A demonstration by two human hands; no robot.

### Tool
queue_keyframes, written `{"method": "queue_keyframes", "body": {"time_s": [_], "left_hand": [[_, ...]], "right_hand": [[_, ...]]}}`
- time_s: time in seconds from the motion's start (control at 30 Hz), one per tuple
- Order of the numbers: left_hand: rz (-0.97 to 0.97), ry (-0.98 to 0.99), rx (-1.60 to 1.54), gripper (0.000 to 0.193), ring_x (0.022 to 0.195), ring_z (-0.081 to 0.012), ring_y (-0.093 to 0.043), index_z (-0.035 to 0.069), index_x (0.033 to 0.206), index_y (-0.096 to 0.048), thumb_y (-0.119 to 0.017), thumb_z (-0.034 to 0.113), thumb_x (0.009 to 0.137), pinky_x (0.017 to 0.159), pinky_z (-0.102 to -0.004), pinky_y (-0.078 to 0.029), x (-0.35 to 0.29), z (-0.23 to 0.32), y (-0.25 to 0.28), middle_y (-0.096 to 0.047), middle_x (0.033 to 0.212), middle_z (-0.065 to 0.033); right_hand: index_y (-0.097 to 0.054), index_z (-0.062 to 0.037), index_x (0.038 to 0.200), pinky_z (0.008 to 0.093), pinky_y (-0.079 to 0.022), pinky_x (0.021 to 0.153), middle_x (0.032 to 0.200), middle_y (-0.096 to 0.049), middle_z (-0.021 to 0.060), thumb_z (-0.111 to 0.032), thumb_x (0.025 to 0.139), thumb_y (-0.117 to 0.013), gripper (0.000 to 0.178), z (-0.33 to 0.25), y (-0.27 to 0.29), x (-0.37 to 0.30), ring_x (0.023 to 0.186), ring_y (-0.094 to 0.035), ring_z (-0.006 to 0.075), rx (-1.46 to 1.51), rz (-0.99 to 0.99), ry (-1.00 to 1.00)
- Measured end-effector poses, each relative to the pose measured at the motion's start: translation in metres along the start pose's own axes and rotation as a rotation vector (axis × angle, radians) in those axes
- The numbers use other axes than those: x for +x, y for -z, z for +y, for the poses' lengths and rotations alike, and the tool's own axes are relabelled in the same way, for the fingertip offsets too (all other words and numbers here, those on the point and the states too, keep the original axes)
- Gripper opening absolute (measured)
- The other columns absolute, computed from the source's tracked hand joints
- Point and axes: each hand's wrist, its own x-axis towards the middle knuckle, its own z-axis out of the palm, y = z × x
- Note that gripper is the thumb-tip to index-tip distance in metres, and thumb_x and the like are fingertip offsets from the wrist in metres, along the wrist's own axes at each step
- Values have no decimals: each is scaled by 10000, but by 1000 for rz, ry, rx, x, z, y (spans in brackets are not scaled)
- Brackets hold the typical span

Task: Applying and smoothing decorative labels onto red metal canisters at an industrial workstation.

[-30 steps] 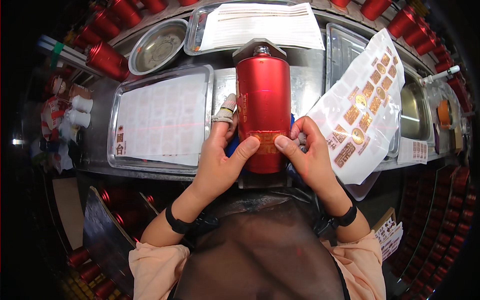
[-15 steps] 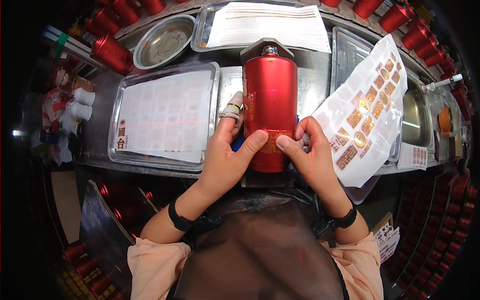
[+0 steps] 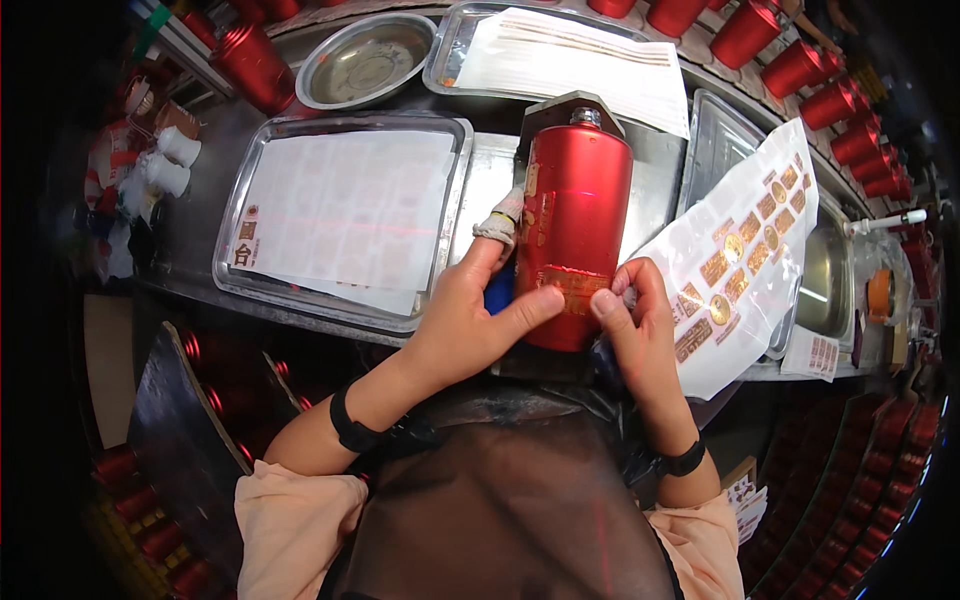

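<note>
A glossy red bottle (image 3: 578,205) with a bare threaded neck lies in front of me, its neck pointing away. Gold decals show along its left side, and a gold band decal (image 3: 572,280) crosses it near the base. My left hand (image 3: 470,310) grips the bottle from the left, thumb pressed on the band and a cloth-wrapped finger along its side. On the other side, my right hand (image 3: 645,320) is closed at the bottle's lower right edge, its thumb at the band's right end. Its other fingertips are partly hidden. A dark angular support (image 3: 538,118) shows behind the bottle's neck.
A steel tray (image 3: 228,215) holding white decal sheets stands left. Right lies a gold-printed decal sheet (image 3: 735,250), overlapping another tray. A round metal bowl (image 3: 365,62) and a paper-filled tray (image 3: 445,60) are at the back. Red bottles (image 3: 748,35) line the far edge.
The whole view has shifted and turned slightly, so the bottle appears farther right and tilted. My right thumb has moved outward along the band toward the bottle's right edge. My left hand keeps its hold.
</note>
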Motion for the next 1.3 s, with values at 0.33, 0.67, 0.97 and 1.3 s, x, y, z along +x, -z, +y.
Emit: {"method": "queue_keyframes", "body": {"time_s": [0.33, 0.67, 0.97, 1.3], "left_hand": [[3, 21, -137, 850, 1408, -244, -391, -84, 1526, -213, -727, 191, 909, 1149, -357, -320, 3, 1, 0, -393, 1514, -217], [68, 12, -202, 724, 1366, -204, -433, -91, 1507, -266, -670, 153, 959, 1119, -329, -359, 5, -1, -5, -433, 1485, -193], [55, 92, -290, 710, 1349, -197, -452, -80, 1511, -270, -649, 195, 978, 1109, -318, -364, 3, -6, 0, -447, 1480, -180], [-51, 9, -158, 877, 1434, -250, -354, -78, 1530, -209, -746, 185, 888, 1172, -356, -281, -1, -10, 9, -355, 1542, -201]], "right_hand": [[-412, -69, 920, 232, -390, 631, 774, -497, -1, -351, 839, -802, 488, -18, -7, 1, 726, -424, 65, -228, 15, 37], [-403, -75, 912, 232, -395, 643, 781, -500, 5, -355, 844, -791, 483, -11, -10, 2, 741, -426, 64, -146, 36, 10], [-450, -79, 960, 201, -367, 718, 859, -471, -26, -285, 891, -743, 365, -7, 1, 1, 807, -416, 53, 133, -52, -71], [-448, -91, 963, 202, -362, 697, 860, -503, -32, -308, 875, -768, 396, -3, 2, 3, 793, -421, 45, -9, -65, 22]]}}
